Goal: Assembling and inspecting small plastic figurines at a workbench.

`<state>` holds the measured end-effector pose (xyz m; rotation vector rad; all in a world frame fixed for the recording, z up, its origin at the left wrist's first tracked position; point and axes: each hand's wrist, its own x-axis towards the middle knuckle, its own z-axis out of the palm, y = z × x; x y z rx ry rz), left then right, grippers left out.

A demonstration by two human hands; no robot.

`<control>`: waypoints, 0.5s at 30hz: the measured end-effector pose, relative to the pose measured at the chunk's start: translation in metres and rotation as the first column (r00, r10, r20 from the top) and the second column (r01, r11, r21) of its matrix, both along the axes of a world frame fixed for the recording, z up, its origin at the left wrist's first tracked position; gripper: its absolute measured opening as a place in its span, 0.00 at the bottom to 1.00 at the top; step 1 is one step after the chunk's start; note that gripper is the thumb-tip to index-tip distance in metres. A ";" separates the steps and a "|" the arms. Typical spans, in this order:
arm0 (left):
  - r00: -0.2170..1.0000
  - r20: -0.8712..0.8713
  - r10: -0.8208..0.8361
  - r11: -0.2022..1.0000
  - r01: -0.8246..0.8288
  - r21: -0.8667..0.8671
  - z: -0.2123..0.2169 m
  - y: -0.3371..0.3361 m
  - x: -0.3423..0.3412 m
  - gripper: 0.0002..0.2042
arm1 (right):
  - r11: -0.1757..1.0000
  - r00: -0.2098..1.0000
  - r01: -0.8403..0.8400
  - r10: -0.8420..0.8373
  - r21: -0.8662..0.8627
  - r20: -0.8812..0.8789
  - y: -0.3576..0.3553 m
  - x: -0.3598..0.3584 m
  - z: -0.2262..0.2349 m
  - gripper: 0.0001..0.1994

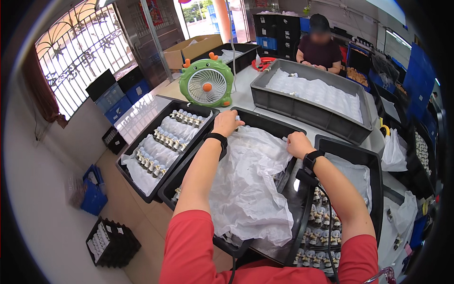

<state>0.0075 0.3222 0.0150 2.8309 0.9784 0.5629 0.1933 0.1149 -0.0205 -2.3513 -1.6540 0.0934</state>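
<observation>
The left hand and right hand are curling beside white paper covering a black tray; whether they're gripping it, I cannot tell. Figurine trays are flanking that tray; a green fan and grey bin are standing beyond.

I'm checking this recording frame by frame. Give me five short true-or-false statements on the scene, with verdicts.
1. The left hand is at the far end of the middle black tray. True.
2. The right hand is on the fan. False: it is by the right edge of the crumpled white paper.
3. The left black tray holds rows of small figurines. True.
4. The fan is plain white. False: it is a green fan with orange parts.
5. A co-worker in a dark cap is beyond the gray crate. True.
</observation>
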 end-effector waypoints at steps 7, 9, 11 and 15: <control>0.995 0.092 -0.029 0.998 0.034 -0.053 -0.012 0.025 0.014 0.19 | 0.972 0.986 0.134 -0.150 0.194 0.068 0.005 -0.006 0.018 0.07; 0.995 0.095 -0.029 0.996 0.036 -0.075 -0.006 0.028 0.018 0.20 | 0.971 0.976 0.164 -0.185 0.174 0.113 0.007 -0.006 0.022 0.07; 0.992 0.125 0.011 0.955 0.027 -0.297 0.005 0.023 0.020 0.20 | 0.975 0.968 0.180 -0.199 0.130 0.150 0.005 -0.008 0.024 0.08; 0.980 0.197 0.036 0.833 0.079 -0.548 0.019 0.023 0.014 0.20 | 0.974 0.947 0.192 -0.215 0.118 0.239 0.004 -0.008 0.021 0.08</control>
